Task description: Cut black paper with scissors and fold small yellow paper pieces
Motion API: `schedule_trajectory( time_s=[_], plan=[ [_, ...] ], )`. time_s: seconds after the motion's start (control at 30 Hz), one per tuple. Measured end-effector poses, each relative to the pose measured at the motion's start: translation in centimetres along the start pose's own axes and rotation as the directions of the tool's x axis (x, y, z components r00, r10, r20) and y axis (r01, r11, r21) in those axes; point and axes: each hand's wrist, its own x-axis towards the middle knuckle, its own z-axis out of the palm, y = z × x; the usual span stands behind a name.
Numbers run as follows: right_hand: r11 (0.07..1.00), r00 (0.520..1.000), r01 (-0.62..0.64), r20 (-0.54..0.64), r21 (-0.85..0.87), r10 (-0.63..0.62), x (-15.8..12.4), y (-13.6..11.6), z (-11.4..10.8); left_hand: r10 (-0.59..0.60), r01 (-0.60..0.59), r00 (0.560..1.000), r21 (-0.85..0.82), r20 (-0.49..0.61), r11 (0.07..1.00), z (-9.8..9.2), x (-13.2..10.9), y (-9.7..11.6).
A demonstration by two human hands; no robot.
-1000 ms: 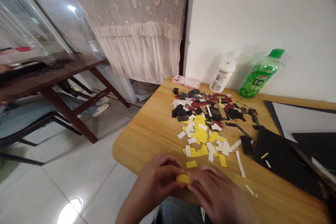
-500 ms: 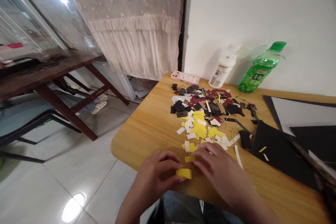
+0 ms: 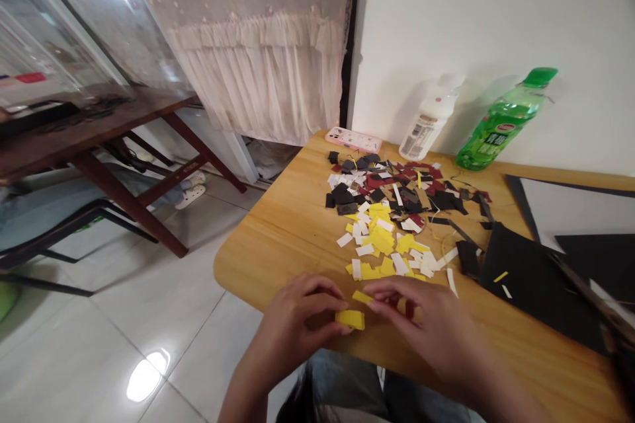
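Observation:
Between the fingertips of my left hand (image 3: pixel 310 314) is a small stack of yellow paper strips (image 3: pixel 350 320), held near the table's front edge. My right hand (image 3: pixel 414 307) pinches a single yellow paper strip (image 3: pixel 362 297) just above and beyond that stack, the two slightly apart. Beyond my hands lies a heap of yellow paper pieces (image 3: pixel 381 238) mixed with white paper pieces (image 3: pixel 364 250). Farther back, black paper pieces (image 3: pixel 342 194) and dark red paper pieces (image 3: pixel 431 186) spread over the wooden table (image 3: pixel 278 231).
A phone in a pink case (image 3: pixel 353 139), a white bottle (image 3: pixel 427 122) and a green bottle (image 3: pixel 503 125) are by the wall. Black paper sheets (image 3: pixel 530 297) and scissors (image 3: pixel 590 301) lie at right. At left stand a dark table (image 3: pixel 99 139) and a seated person's leg (image 3: pixel 114 188).
My right hand has lifted the single yellow strip off the table, tilting it. My left hand keeps the stack in nearly the same place. The camera view has shifted slightly.

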Motion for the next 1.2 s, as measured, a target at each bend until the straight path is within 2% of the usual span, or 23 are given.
schedule_trajectory(
  time_s=[0.07, 0.17, 0.33, 0.5, 0.67, 0.93, 1.1, 1.17, 1.2],
  plan=[
    [0.992, 0.995, -0.049, 0.093, 0.113, 0.038, 0.0, -0.6, -0.2, -0.026, 0.026, 0.999, 0.011, 0.027, 1.0, -0.1, 0.1, 0.1],
    [0.982, 0.981, -0.107, 0.179, 0.158, 0.078, 0.2, -1.6, -0.2, -0.051, 0.05, 0.997, 0.014, 0.06, 0.999, -0.3, 0.3, 0.4],
    [0.961, 0.939, -0.254, 0.264, 0.108, 0.219, 1.2, -2.5, -0.3, -0.044, 0.045, 0.996, -0.004, 0.073, 0.999, -0.4, 0.4, 0.5],
    [0.965, 0.912, -0.257, 0.346, 0.06, 0.221, 2.1, -3.3, -0.9, -0.037, 0.038, 0.997, -0.006, 0.064, 0.999, -0.2, 0.3, 0.2],
    [0.961, 0.89, -0.278, 0.373, -0.007, 0.261, 3.1, -3.7, -0.9, 0.02, -0.019, 0.999, -0.014, 0.042, 1.0, -0.1, 0.1, -0.1],
    [0.968, 0.912, -0.226, 0.326, -0.107, 0.249, 2.9, -3.8, -0.3, 0.023, -0.021, 0.998, -0.032, 0.055, 0.999, -0.2, 0.3, -0.1],
    [0.975, 0.925, -0.217, 0.307, -0.049, 0.222, 2.5, -2.8, -0.6, 0.022, -0.022, 0.999, -0.012, 0.034, 1.0, -0.1, 0.2, -0.1],
    [0.972, 0.954, -0.208, 0.198, -0.111, 0.227, 3.2, -1.9, -1.5, 0.03, -0.03, 0.999, -0.012, 0.022, 0.999, 0.0, 0.1, -0.2],
    [0.957, 0.97, -0.213, 0.076, -0.198, 0.231, 3.7, -1.4, -2.0, 0.022, -0.022, 1.0, -0.014, 0.022, 1.0, 0.1, 0.1, -0.3]
  ],
)
